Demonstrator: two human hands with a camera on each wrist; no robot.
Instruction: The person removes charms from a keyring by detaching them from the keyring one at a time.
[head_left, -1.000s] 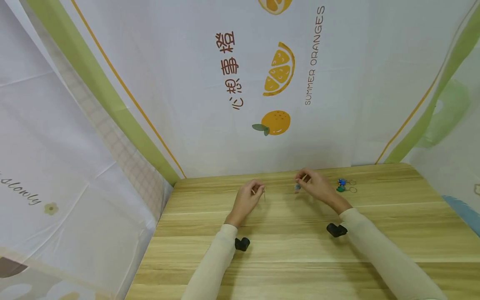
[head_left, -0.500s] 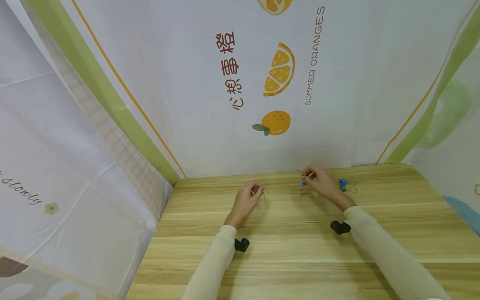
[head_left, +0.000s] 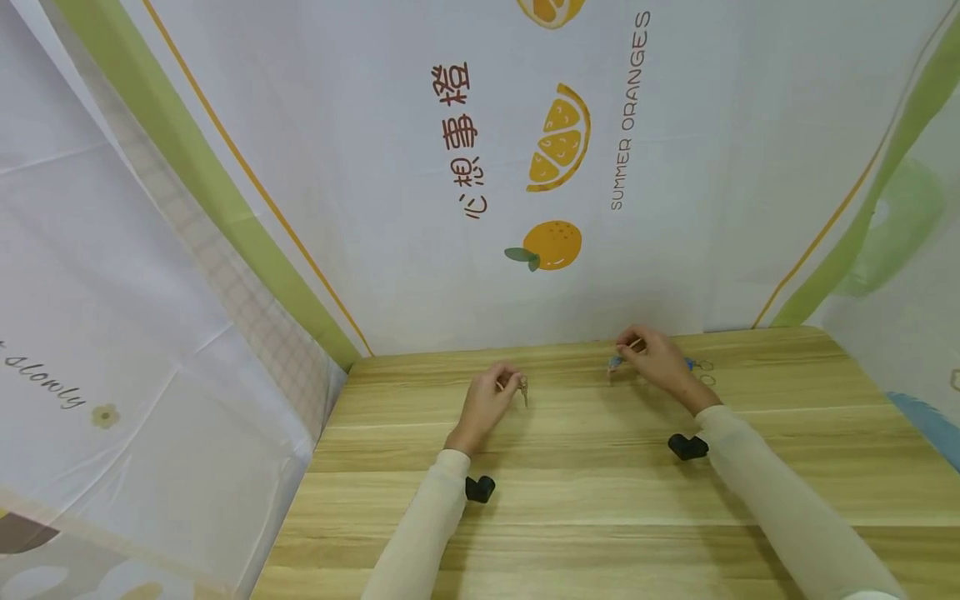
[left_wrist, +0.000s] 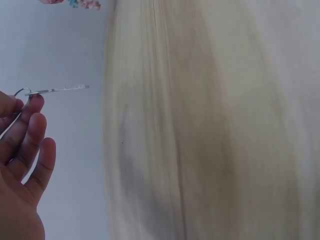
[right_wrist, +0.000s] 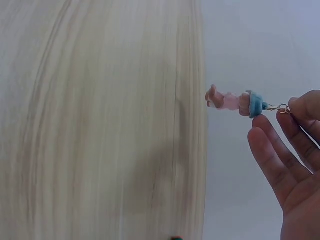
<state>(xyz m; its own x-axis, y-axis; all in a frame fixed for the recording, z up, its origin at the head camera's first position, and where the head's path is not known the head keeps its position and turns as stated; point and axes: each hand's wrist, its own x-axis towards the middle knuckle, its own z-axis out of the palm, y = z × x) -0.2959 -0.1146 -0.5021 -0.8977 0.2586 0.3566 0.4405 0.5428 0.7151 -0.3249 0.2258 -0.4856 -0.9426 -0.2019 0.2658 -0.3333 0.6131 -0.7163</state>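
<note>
My left hand (head_left: 486, 406) pinches a metal ring between thumb and finger. From that ring hangs a key (left_wrist: 65, 89), held above the wooden table; its blade points down in the head view. To the right, my right hand (head_left: 654, 360) pinches the small links atop a little figurine charm (right_wrist: 232, 101), pink and white with a blue-green top. The charm (head_left: 614, 364) dangles below the fingertips near the table's back edge. Just behind the right wrist lies a blue keychain (head_left: 691, 364), partly covered by the hand.
Another key ring (head_left: 707, 380) lies beside the blue keychain, with its green charm hidden by the right wrist. A white cloth printed with oranges (head_left: 555, 246) hangs right behind the table (head_left: 570, 500). Black wrist cameras (head_left: 687, 447) jut inward from both sleeves.
My right hand has moved right and slightly back with the charm, and now covers the green charm and part of the blue one. The left hand shifts slightly left, its key turning.
</note>
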